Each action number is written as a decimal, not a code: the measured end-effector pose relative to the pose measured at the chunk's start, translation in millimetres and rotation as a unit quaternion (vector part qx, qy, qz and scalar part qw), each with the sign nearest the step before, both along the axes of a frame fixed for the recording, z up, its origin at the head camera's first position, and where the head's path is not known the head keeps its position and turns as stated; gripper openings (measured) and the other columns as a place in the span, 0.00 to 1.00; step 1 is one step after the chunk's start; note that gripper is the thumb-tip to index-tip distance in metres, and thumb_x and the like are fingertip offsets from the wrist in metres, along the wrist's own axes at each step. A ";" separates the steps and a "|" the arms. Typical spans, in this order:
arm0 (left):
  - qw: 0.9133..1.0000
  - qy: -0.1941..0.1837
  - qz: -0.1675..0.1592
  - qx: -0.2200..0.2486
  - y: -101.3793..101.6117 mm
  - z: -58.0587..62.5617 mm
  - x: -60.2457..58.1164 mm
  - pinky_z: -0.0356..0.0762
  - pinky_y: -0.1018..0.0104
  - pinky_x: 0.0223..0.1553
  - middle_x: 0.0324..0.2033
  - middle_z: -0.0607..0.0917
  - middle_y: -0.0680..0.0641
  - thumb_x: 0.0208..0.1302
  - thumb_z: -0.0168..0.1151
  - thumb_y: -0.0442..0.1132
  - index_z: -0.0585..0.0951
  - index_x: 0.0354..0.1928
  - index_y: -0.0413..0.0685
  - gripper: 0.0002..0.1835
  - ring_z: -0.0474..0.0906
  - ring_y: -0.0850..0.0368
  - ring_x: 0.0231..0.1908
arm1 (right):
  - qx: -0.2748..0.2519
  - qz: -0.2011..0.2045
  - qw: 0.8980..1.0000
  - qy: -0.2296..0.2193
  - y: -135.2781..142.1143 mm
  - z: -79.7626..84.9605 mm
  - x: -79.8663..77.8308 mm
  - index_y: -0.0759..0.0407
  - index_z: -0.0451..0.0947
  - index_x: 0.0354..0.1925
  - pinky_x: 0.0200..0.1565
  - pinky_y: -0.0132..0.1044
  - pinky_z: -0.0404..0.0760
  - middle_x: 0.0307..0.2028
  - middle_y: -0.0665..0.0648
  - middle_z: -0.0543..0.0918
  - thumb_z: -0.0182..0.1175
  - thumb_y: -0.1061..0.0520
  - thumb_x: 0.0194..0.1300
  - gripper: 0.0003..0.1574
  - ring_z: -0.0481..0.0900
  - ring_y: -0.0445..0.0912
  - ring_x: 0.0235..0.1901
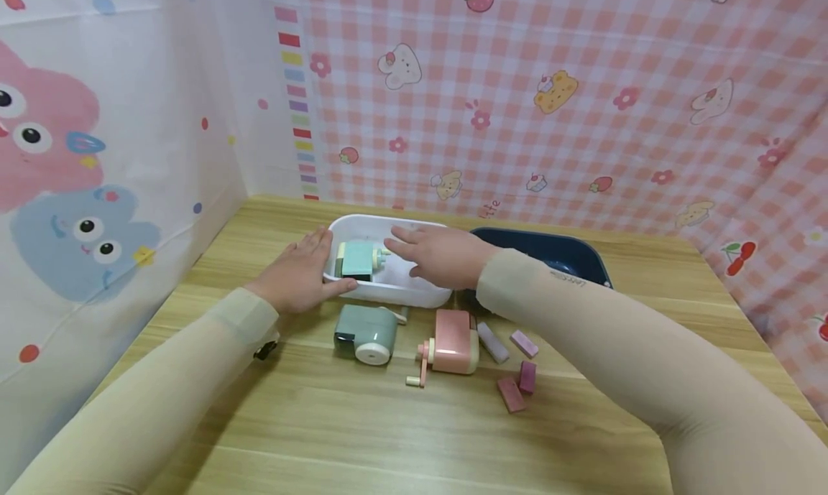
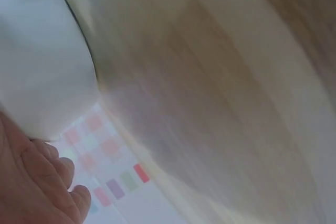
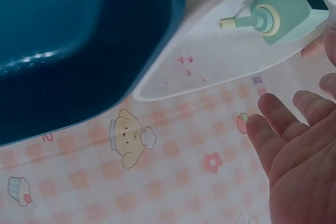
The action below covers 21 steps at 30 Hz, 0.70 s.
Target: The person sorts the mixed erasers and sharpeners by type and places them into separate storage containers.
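A mint-green crank pencil sharpener (image 1: 357,258) lies inside a white plastic basin (image 1: 404,295). My left hand (image 1: 299,274) rests against the basin's left end, its thumb along the front rim; in the left wrist view its fingers (image 2: 65,171) are beside the white wall. Over the basin's right half hovers my right hand (image 1: 446,254), fingers spread and holding nothing. The right wrist view shows the sharpener's crank (image 3: 239,22) pointing into the basin, apart from the right fingers (image 3: 278,111). In front stand a grey-green sharpener (image 1: 366,331) and a pink sharpener (image 1: 455,342).
A dark blue basin (image 1: 576,249) stands right of the white one, partly hidden by my right arm. Several small pink and purple blocks (image 1: 511,394) lie on the wooden table (image 1: 362,437) near the pink sharpener. Patterned cloth (image 1: 504,143) hangs behind.
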<state>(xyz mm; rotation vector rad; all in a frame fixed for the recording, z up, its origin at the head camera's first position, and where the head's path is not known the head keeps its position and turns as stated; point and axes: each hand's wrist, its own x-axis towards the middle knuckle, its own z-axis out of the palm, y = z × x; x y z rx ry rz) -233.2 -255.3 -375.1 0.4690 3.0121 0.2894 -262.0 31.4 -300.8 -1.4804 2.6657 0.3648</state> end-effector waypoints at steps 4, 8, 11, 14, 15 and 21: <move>1.000 0.002 -0.009 0.000 0.7 0.3 -0.5 0.45 0.34 0.82 0.83 0.45 0.30 0.68 0.42 0.82 0.42 0.83 0.31 0.66 0.42 0.34 0.84 | -0.011 -0.004 1.000 -0.002 12.3 0.1 6.8 0.49 0.55 0.84 0.79 0.50 0.64 0.83 0.58 0.57 0.57 0.47 0.81 0.42 0.59 0.54 0.82; 1.000 -0.002 -0.007 0.010 3.3 0.7 -2.2 0.43 0.35 0.83 0.84 0.44 0.31 0.70 0.45 0.79 0.42 0.83 0.32 0.63 0.40 0.36 0.84 | -0.020 0.005 1.000 0.008 22.3 1.2 13.5 0.49 0.59 0.83 0.78 0.50 0.66 0.82 0.57 0.61 0.57 0.46 0.81 0.40 0.62 0.55 0.80; 1.000 -0.007 -0.001 0.020 6.5 0.4 -4.2 0.42 0.36 0.83 0.84 0.43 0.31 0.71 0.45 0.78 0.42 0.83 0.32 0.63 0.39 0.36 0.84 | -0.023 0.011 1.000 0.010 29.4 2.0 18.3 0.49 0.59 0.82 0.77 0.51 0.69 0.82 0.58 0.62 0.56 0.46 0.81 0.39 0.65 0.57 0.79; 1.000 -0.012 0.003 0.025 9.5 -1.4 -5.6 0.42 0.36 0.83 0.83 0.42 0.30 0.70 0.44 0.79 0.42 0.83 0.31 0.63 0.39 0.34 0.84 | -0.031 0.012 0.999 0.003 36.6 2.7 22.5 0.50 0.60 0.82 0.75 0.53 0.71 0.82 0.58 0.62 0.56 0.46 0.81 0.38 0.67 0.58 0.78; 1.000 -0.013 0.005 0.027 10.1 -1.9 -5.6 0.42 0.36 0.83 0.83 0.41 0.30 0.70 0.45 0.79 0.42 0.83 0.31 0.64 0.39 0.34 0.84 | -0.034 0.012 0.999 0.000 38.9 2.7 23.6 0.50 0.60 0.82 0.76 0.53 0.71 0.82 0.58 0.61 0.56 0.46 0.81 0.38 0.67 0.58 0.77; 0.999 -0.020 0.010 0.046 12.4 -3.6 -4.5 0.44 0.37 0.83 0.84 0.38 0.31 0.71 0.47 0.77 0.40 0.83 0.31 0.63 0.36 0.35 0.84 | -0.047 0.014 0.999 0.006 55.2 0.6 31.3 0.51 0.62 0.81 0.76 0.52 0.70 0.81 0.58 0.64 0.57 0.45 0.81 0.38 0.69 0.56 0.76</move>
